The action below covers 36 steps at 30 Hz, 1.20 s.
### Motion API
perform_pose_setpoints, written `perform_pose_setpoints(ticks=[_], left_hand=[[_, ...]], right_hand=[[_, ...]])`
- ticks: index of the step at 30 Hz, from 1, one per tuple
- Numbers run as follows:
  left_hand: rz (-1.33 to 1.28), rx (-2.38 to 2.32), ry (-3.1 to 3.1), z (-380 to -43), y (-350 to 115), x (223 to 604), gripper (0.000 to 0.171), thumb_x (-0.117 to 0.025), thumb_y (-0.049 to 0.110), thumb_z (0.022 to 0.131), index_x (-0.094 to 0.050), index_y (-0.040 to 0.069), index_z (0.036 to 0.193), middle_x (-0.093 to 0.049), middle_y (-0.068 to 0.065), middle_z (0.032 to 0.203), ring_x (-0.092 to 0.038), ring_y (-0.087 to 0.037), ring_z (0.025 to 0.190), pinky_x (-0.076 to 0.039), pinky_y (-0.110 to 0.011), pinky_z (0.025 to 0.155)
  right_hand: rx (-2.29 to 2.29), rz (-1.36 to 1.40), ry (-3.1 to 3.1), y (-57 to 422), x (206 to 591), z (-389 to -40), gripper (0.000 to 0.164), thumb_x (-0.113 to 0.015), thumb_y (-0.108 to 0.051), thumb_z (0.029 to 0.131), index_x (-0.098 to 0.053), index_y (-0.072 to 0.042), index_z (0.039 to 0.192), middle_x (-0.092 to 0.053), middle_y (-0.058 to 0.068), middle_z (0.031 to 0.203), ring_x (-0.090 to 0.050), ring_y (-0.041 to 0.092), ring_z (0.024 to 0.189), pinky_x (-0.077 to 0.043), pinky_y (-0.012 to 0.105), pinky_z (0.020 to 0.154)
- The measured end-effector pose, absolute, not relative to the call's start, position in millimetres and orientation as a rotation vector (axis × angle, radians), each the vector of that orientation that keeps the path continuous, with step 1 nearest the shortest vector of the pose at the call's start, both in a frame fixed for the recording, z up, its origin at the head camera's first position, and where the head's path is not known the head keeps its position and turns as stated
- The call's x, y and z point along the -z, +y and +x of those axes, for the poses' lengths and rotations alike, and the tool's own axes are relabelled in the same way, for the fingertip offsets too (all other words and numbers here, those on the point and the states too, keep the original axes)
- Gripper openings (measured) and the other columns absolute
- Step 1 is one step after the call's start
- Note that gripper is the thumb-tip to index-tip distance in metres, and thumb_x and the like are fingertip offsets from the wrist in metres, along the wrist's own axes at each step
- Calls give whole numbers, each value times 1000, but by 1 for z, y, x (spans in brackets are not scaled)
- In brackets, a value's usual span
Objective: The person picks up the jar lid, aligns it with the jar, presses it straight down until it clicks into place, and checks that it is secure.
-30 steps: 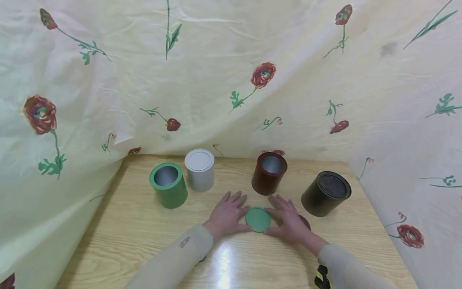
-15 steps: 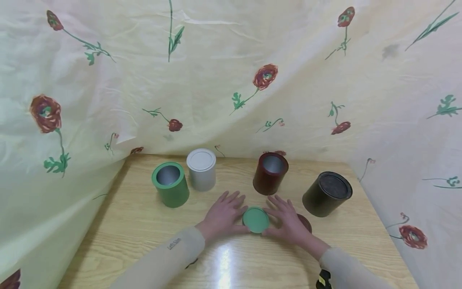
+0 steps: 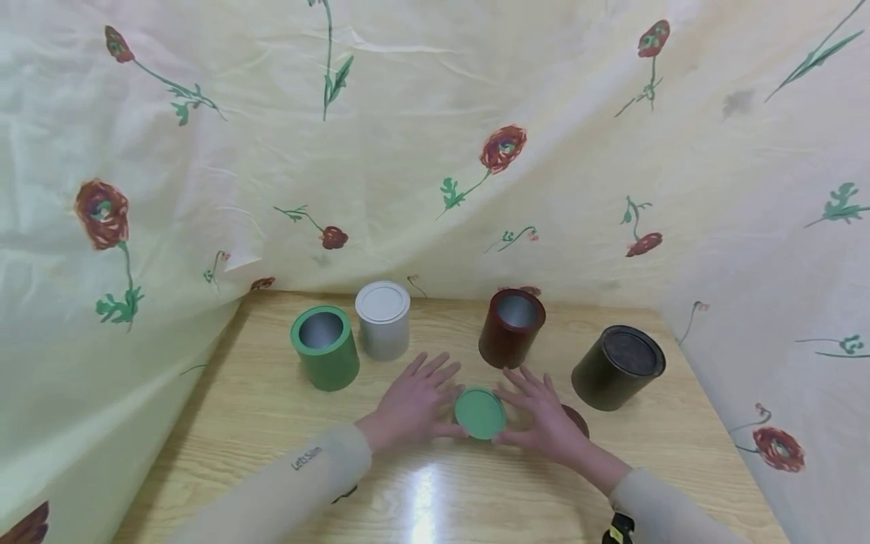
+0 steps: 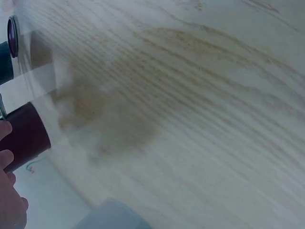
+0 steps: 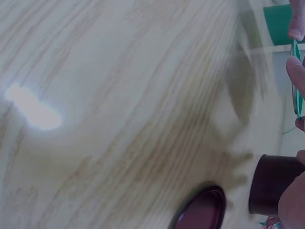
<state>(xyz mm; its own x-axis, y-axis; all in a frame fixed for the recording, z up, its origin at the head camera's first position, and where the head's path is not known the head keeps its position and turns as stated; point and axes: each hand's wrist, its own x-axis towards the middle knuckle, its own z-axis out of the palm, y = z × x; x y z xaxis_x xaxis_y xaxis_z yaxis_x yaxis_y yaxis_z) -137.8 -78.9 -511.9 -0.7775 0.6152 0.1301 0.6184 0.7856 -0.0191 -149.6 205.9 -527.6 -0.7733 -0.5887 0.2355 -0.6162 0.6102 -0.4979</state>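
My left hand (image 3: 416, 399) and right hand (image 3: 540, 418) gripped the green lid (image 3: 480, 413), frame lower centre, by its rim, as it seemed light and rigid.

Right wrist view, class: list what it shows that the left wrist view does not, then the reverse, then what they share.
Only the right wrist view: part of the green can, and a bright patch of glare.

Only the left wrist view: part of the black can, cut off by the frame.

Both: the dark red can, the dark red lid, the green lid seen edge-on, some fingers and the wooden table.
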Motion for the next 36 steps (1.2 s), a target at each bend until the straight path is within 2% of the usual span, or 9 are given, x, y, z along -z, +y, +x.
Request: perform_pose_setpoints(ticks=[7,13,18,24,30,36], left_hand=[[-982,52,-2795,-139,-88,493,76,-62,79,92,-68,26,146,-48,-6,166,-36,-32,159,-29,-57,129],[-980,21,-2789,-139,-94,481,76,-61,79,93,-68,26,147,-47,-7,166,-34,-33,159,-27,-57,129],[-971,-6,-2771,-138,-97,473,77,-58,81,93,-68,27,147,-47,-7,166,-34,-33,159,-28,-57,129],[-970,32,-2752,-138,-102,464,75,-62,78,93,-69,26,145,-49,-8,165,-33,-33,159,-28,-57,129],[-947,18,-2766,-137,-109,452,77,-61,79,93,-69,25,146,-47,-8,166,-31,-32,160,-26,-56,130],[-922,64,-2758,-137,-117,442,75,-67,75,91,-70,23,145,-49,-9,165,-33,-33,159,-29,-58,128]], right_hand=[[-934,1070,-2753,200,512,-153,71,-97,-37,78,-73,-6,137,-49,30,159,-27,61,153,-8,90,113],[-953,1075,-2759,196,499,-155,70,-97,-36,78,-72,-9,138,-48,30,159,-26,61,153,-7,90,113],[-948,1083,-2750,194,488,-155,69,-97,-36,78,-73,-9,137,-48,28,160,-27,60,153,-7,89,114],[-955,1093,-2754,190,478,-158,72,-95,-39,80,-71,-9,141,-46,28,161,-24,58,156,-5,87,116],[-949,1134,-2708,183,469,-164,70,-97,-33,78,-72,-8,138,-48,30,159,-25,60,154,-3,89,115],[-923,1173,-2683,174,462,-170,73,-98,-29,75,-71,-5,139,-47,27,161,-25,60,154,-4,89,115]])
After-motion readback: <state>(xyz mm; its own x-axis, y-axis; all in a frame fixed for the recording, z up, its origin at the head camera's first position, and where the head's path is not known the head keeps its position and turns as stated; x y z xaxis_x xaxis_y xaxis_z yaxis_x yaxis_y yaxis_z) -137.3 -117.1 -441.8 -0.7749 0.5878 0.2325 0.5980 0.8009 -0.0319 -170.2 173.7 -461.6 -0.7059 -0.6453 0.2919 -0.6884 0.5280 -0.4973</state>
